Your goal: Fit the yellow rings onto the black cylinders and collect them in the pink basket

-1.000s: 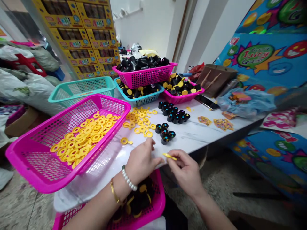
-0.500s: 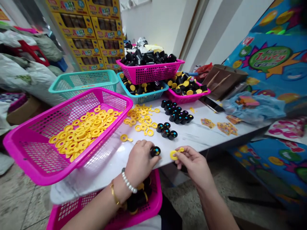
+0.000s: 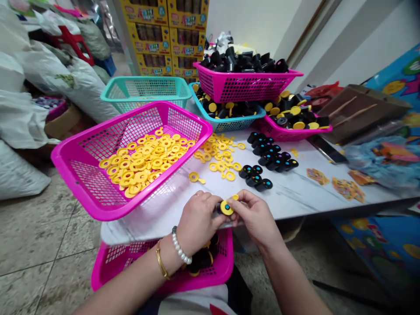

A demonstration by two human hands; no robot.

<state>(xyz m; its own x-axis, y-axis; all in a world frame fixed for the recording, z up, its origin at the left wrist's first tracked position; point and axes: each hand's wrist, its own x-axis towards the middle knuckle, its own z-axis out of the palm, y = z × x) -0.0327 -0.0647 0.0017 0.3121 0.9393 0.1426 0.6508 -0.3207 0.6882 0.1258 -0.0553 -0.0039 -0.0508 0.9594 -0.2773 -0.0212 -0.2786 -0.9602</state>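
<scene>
Near the table's front edge, my left hand (image 3: 201, 214) is closed around a black plastic cylinder (image 3: 218, 209), mostly hidden by my fingers. Against the cylinder's end lies a yellow ring with a tab (image 3: 226, 208), and a blue dot shows through its hole. My right hand (image 3: 251, 214) pinches this ring by its tab side. Beyond my hands, several black cylinders (image 3: 253, 178) with coloured dots on top stand in groups. Loose yellow rings (image 3: 225, 162) lie to their left, and one single ring (image 3: 196, 177) sits apart, closer to me.
A pink basket (image 3: 88, 210) of yellow rings stands at left. Behind are a teal basket (image 3: 144, 82), a stacked pink basket (image 3: 249, 85) of black parts, and another pink basket (image 3: 278, 131). A phone (image 3: 328, 149) lies at right. Below the table edge is a pink basket (image 3: 160, 286).
My right hand has moved left and brought the yellow ring onto the end of the black cylinder in my left hand. The camera view has turned left and downward.
</scene>
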